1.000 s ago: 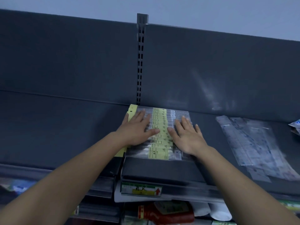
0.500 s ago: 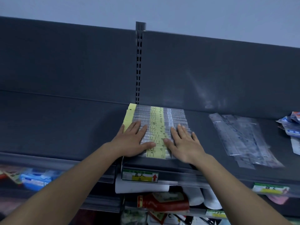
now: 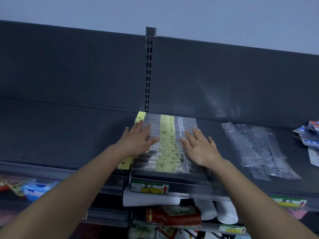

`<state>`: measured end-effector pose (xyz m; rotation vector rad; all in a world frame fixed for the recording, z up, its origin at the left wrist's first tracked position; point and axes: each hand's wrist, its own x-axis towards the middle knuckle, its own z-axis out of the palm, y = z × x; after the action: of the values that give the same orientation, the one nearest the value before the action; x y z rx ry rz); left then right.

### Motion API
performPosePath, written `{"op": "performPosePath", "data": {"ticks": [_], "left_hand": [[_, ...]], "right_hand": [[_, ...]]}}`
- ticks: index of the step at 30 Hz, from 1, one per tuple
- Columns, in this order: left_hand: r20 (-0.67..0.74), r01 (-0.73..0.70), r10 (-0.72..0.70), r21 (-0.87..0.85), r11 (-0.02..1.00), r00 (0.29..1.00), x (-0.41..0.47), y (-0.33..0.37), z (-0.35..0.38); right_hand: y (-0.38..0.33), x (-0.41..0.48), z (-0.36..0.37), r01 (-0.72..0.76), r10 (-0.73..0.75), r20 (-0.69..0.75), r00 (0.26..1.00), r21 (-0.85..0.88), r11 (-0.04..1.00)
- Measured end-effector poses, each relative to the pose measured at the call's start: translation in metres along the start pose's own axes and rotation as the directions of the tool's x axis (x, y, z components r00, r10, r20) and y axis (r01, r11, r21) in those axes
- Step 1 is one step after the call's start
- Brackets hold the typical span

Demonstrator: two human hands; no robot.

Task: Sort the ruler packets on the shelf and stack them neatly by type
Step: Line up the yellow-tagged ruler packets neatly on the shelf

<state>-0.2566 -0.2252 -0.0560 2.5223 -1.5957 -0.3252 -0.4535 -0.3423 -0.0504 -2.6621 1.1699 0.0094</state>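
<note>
A row of clear ruler packets with yellow labels (image 3: 166,144) lies overlapped on the dark shelf (image 3: 69,135), running from the back panel to the front edge. My left hand (image 3: 138,140) rests flat on the row's left side, fingers spread. On the right side of the row my right hand (image 3: 198,147) lies flat too, fingers apart. Yellow card ends (image 3: 140,116) stick out under the left edge. A second loose pile of clear ruler packets (image 3: 255,149) lies on the shelf further right, untouched.
Blue and white packets (image 3: 310,135) sit at the far right edge of the shelf. A price tag with a red arrow (image 3: 150,187) hangs on the front rail. Below are white rolls (image 3: 215,211), a red packet (image 3: 172,216) and blue packs (image 3: 38,188).
Both hands slid a little apart and back along the row, uncovering more of the yellow label strip. The camera tilted slightly, bringing the right-hand packets into view.
</note>
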Motion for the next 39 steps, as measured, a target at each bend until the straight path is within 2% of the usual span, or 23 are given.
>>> {"op": "performPosePath", "data": {"ticks": [5, 9, 11, 16, 18, 21, 24, 29, 34, 39], "left_hand": [[-0.013, 0.126, -0.129, -0.13, 0.983, 0.992, 0.028, -0.014, -0.001], [-0.03, 0.1, -0.114, -0.302, 0.948, 0.993, 0.027, -0.009, 0.006], [-0.065, 0.102, -0.141, -0.414, 0.904, 0.988, 0.025, -0.011, 0.006], [-0.039, 0.095, -0.125, -0.445, 0.891, 0.991, 0.028, -0.016, 0.005], [-0.064, 0.12, -0.17, -0.477, 0.871, 0.983, 0.03, -0.016, 0.002], [-0.11, 0.071, -0.153, -0.535, 0.842, 0.982, 0.031, -0.011, 0.001], [-0.135, 0.042, -0.144, -0.572, 0.819, 0.98, 0.032, -0.008, -0.001], [-0.129, 0.082, -0.2, -0.607, 0.79, 0.971, 0.022, -0.021, -0.007], [-0.071, 0.104, -0.17, -0.546, 0.831, 0.983, -0.011, -0.016, 0.006], [-0.148, 0.082, -0.173, -0.484, 0.871, 0.974, -0.012, -0.001, 0.013]], "right_hand": [[0.009, 0.027, 0.002, -0.132, 0.13, 0.023, 0.991, 0.17, 0.977], [0.004, 0.03, 0.007, -0.102, 0.097, 0.03, 0.995, 0.283, 0.954], [0.003, 0.028, 0.005, -0.095, 0.105, -0.001, 0.995, 0.405, 0.91], [0.008, 0.027, 0.001, -0.063, 0.097, -0.027, 0.995, 0.587, 0.807], [0.009, 0.03, -0.001, -0.055, 0.146, -0.087, 0.986, 0.646, 0.761], [0.008, 0.035, -0.004, -0.061, 0.175, -0.079, 0.981, 0.737, 0.673], [0.009, 0.038, -0.002, -0.052, 0.184, -0.086, 0.979, 0.77, 0.636], [0.016, 0.042, -0.005, -0.062, 0.237, -0.107, 0.966, 0.791, 0.608], [0.011, 0.035, -0.001, -0.045, 0.2, -0.101, 0.975, 0.786, 0.616], [0.001, 0.028, 0.004, -0.015, 0.16, -0.124, 0.979, 0.744, 0.668]]}}
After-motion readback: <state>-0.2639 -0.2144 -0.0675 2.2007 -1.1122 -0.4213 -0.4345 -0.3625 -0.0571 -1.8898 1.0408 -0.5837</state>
